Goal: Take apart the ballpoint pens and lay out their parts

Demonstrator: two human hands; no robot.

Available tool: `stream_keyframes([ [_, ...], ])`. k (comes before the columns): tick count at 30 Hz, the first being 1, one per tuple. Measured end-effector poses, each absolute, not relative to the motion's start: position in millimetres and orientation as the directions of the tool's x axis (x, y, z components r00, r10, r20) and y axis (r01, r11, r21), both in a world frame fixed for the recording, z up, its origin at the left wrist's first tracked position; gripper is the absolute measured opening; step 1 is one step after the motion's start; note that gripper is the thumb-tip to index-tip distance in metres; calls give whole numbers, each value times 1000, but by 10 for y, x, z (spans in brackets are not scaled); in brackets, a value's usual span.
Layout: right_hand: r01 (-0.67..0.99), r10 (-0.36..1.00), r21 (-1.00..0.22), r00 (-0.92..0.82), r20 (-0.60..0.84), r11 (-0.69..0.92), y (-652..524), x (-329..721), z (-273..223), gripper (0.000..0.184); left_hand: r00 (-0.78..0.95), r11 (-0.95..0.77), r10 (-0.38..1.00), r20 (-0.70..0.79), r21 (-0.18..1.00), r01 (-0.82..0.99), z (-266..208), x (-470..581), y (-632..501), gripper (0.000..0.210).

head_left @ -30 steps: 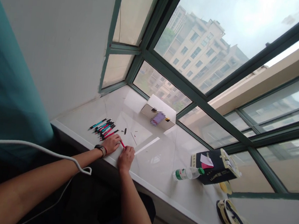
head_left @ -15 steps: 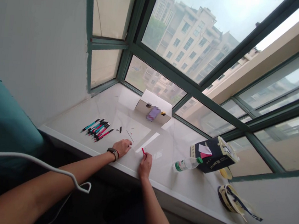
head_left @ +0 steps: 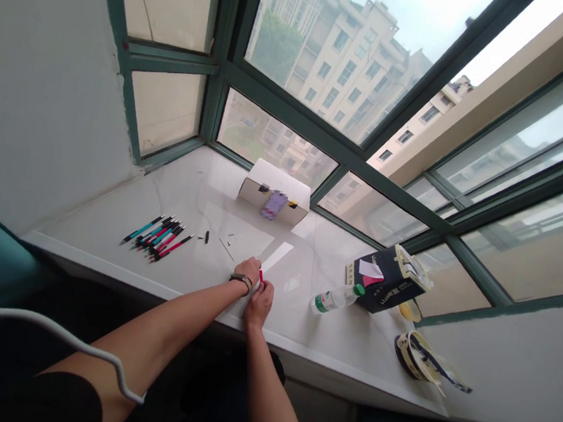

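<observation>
My right hand (head_left: 259, 304) is closed around a short red pen barrel (head_left: 261, 277), which points up out of the fingers. Right beside it, my left hand (head_left: 249, 272) has its fingers drawn together at the barrel's upper end; what they pinch, if anything, is hidden. A thin rod like a pen refill (head_left: 227, 249) lies on the white ledge to the left of my hands. Close to it are a small black grip-like piece (head_left: 207, 237) and a few tiny parts (head_left: 230, 239). Farther left, several black, red and blue pens (head_left: 158, 237) lie in a bunch.
A white box (head_left: 248, 187) with a blurred purple item stands at the window. To the right are a plastic bottle (head_left: 335, 300) with a green cap, a dark printed box (head_left: 384, 282) and a cream-and-navy round object with a strap (head_left: 414, 359). A white cable (head_left: 71, 338) crosses at lower left.
My left hand has moved right to meet the red barrel in my right hand; they were apart before. The view has shifted, so the ledge and its objects appear farther left.
</observation>
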State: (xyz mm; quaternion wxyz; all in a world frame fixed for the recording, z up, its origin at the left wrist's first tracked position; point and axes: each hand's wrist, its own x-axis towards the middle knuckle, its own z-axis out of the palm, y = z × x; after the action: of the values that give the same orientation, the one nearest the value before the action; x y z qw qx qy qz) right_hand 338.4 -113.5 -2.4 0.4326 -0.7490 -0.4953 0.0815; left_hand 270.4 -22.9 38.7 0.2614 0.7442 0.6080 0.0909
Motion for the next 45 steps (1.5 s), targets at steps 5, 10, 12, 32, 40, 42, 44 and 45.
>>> stream_keyframes([
  [5,658,815,-740,500,293,-139,-1123,3385,-40,27,299,-200,941,-158,456,868,363,2684,-184,28],
  [10,677,814,-726,486,317,-121,-1112,3391,-61,26,428,-362,900,-81,406,839,367,2569,-198,26],
  [12,687,814,-717,482,325,-120,-1106,3393,-69,25,480,-423,875,-59,387,819,352,2467,-213,25],
  [32,831,847,-543,370,382,-119,-1116,3337,-50,26,370,-235,929,-16,748,621,160,1408,-244,14],
  [40,899,913,-435,214,348,-45,-1175,3297,47,21,409,51,884,-225,917,395,36,1567,-170,28],
  [42,912,923,-410,169,346,-14,-1190,3280,67,20,419,86,876,-240,932,352,2,1585,-158,33],
  [44,919,926,-395,146,349,4,-1199,3269,75,20,430,123,869,-244,949,290,-19,1590,-160,35],
  [45,922,926,-388,137,350,10,-1201,3266,75,20,436,134,867,-241,956,261,-25,1590,-165,36],
])
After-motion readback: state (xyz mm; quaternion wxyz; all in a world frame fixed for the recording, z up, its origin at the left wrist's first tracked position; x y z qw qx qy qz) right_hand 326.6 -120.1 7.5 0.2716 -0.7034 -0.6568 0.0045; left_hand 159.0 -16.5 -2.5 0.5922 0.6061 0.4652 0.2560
